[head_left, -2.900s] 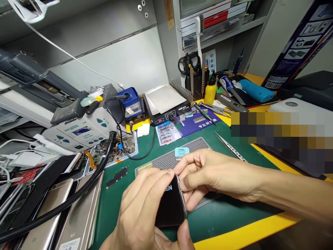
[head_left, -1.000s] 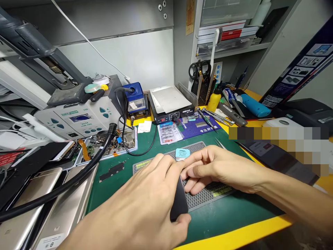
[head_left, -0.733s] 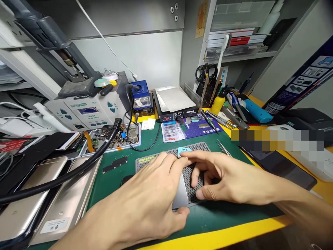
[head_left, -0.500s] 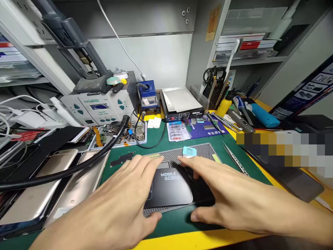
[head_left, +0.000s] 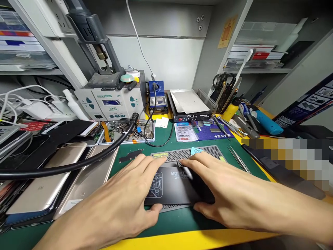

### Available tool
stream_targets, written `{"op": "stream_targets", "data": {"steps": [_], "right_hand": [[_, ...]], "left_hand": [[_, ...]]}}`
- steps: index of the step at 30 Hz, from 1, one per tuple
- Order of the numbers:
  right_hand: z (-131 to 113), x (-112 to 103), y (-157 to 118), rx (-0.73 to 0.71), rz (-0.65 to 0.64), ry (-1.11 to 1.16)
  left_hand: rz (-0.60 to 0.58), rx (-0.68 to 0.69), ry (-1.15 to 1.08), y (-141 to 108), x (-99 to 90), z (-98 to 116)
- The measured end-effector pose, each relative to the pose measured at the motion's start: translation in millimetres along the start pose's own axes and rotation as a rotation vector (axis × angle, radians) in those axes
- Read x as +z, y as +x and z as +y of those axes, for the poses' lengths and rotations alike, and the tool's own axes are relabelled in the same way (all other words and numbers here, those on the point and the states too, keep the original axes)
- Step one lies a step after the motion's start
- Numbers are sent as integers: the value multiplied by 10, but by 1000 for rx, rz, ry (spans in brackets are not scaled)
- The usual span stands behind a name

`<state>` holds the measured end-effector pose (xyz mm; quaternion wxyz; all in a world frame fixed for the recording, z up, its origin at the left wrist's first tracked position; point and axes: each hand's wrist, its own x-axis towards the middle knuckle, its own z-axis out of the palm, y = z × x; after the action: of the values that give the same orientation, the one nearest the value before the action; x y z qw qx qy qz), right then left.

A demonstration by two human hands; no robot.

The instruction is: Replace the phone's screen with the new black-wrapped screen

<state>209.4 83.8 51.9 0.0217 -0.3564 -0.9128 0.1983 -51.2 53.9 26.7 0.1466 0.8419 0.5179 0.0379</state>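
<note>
A black box [head_left: 171, 189] printed "MOBILE SCREE..." lies on a grey perforated mat [head_left: 179, 153] over the green work mat. My left hand [head_left: 130, 191] is curved round its left end, thumb at the near edge and fingers at the far side. Round the right end is my right hand [head_left: 218, 184], its thumb near the front edge and fingertips over the far side. Between the hands, the box's printed face shows a line drawing at left. A light blue sticker [head_left: 197, 151] sits just beyond my right fingers.
Gold phone shells [head_left: 49, 180] and a thick black hose [head_left: 65, 173] lie at left. Behind are a grey hot-air station [head_left: 111, 104], a blue iron stand [head_left: 157, 93], a tray of circuit boards [head_left: 127, 132] and a heating plate [head_left: 191, 104]. Tweezers [head_left: 239, 160] lie at right.
The box has turned to lie straighter, and its line drawing now shows more fully. My right hand has closed in around its right end. The view has shifted left.
</note>
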Motion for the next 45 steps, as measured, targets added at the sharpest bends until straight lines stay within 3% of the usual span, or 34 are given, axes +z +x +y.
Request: {"op": "stream_targets", "data": {"steps": [5, 14, 19, 26, 32, 37, 45], "right_hand": [[-101, -94, 138, 5, -53, -14], [-136, -62, 181, 4, -24, -142], [-151, -50, 190, -9, -28, -179], [-172, -42, 264, -59, -27, -156], [-316, -111, 471, 55, -132, -72], [-344, -137, 579, 90, -216, -56], [-322, -115, 640, 87, -218, -76]], "left_hand": [[15, 43, 8, -19, 7, -7], [278, 195, 241, -131, 241, -134], [322, 212, 274, -127, 274, -148], [299, 222, 271, -106, 267, -152], [277, 205, 222, -111, 281, -154], [177, 166, 127, -106, 268, -166], [78, 111, 25, 0, 133, -87]]}}
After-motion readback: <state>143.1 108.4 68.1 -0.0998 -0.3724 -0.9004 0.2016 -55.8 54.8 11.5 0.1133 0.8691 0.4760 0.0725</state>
